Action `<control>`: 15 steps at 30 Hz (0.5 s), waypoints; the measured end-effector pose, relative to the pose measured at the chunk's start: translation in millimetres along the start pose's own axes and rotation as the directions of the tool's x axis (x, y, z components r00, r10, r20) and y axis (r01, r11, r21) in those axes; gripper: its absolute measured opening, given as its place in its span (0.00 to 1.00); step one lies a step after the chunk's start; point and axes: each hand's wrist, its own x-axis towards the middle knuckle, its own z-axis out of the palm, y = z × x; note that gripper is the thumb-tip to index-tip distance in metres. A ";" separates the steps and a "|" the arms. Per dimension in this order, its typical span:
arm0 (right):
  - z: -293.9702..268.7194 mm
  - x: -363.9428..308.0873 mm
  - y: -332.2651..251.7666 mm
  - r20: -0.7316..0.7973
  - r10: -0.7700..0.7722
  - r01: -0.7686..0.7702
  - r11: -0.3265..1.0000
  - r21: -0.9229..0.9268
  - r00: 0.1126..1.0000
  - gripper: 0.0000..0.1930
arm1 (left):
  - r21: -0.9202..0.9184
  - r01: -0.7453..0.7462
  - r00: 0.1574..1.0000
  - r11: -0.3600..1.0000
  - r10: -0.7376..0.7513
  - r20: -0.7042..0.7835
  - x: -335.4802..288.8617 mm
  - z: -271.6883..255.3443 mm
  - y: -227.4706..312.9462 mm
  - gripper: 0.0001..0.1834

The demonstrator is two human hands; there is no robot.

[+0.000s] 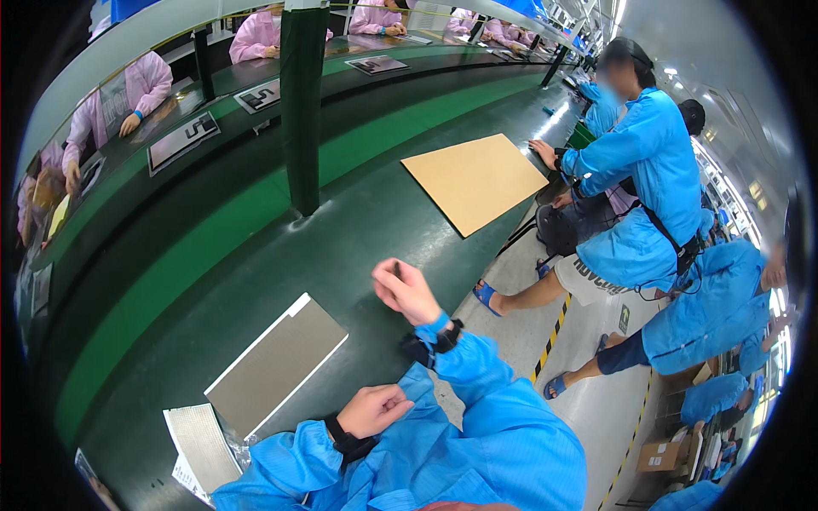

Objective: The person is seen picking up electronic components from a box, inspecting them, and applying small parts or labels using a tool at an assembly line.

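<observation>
My right hand is raised over the green table edge, its fingers curled round a small dark, thin thing whose kind I cannot make out. My left hand is close to my body at the table edge, fingers folded in, with nothing visible in it. Left of both hands lies a flat grey-brown rectangular panel with white edges, touched by neither hand. Beside my left sleeve is a silvery ribbed sheet, with crumpled clear plastic next to it.
A tan board lies farther along the green table. A dark green post rises from it. Beyond runs a conveyor with flat panels and people in pink. At the right, a co-worker in blue sits with a hand near the board.
</observation>
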 end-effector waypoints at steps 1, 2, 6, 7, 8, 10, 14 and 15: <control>-10.6 -13.0 -3.6 -0.017 0.027 -0.029 0.997 -0.066 0.999 0.09 | -0.008 -0.007 1.000 1.000 0.007 0.001 -0.1 1.3 -1.5 0.09; -22.0 -26.5 -5.9 -0.040 0.052 -0.057 0.990 -0.131 0.998 0.10 | -0.013 -0.005 1.000 1.000 0.005 0.000 -0.3 1.6 -0.3 0.09; -75.3 -69.1 22.8 -0.376 -0.082 -0.025 0.962 -0.270 0.923 0.10 | -0.034 0.035 0.999 0.999 -0.035 0.001 2.5 0.5 6.4 0.09; -80.8 -77.1 28.9 -0.396 -0.123 -0.007 0.950 -0.311 0.910 0.10 | -0.028 0.046 0.999 0.999 -0.046 0.001 3.5 -0.1 6.0 0.09; -82.9 -82.9 37.9 -0.395 -0.121 -0.010 0.949 -0.314 0.911 0.10 | -0.032 0.045 0.999 0.998 -0.045 -0.001 4.0 -1.1 5.5 0.09; -72.9 -89.3 45.7 -0.383 -0.303 0.037 0.823 -0.567 0.873 0.10 | -0.037 0.065 0.998 0.997 -0.065 0.010 1.8 -0.9 5.4 0.09; -54.7 -69.1 25.4 -0.295 -0.475 0.007 0.536 -0.844 0.829 0.08 | 0.040 -0.045 0.996 0.998 0.041 0.083 12.7 -19.4 25.7 0.09; -50.9 -62.1 21.2 -0.265 -0.534 0.004 0.449 -0.894 0.803 0.07 | 0.077 -0.109 0.992 0.991 0.103 0.076 19.6 -27.7 37.9 0.08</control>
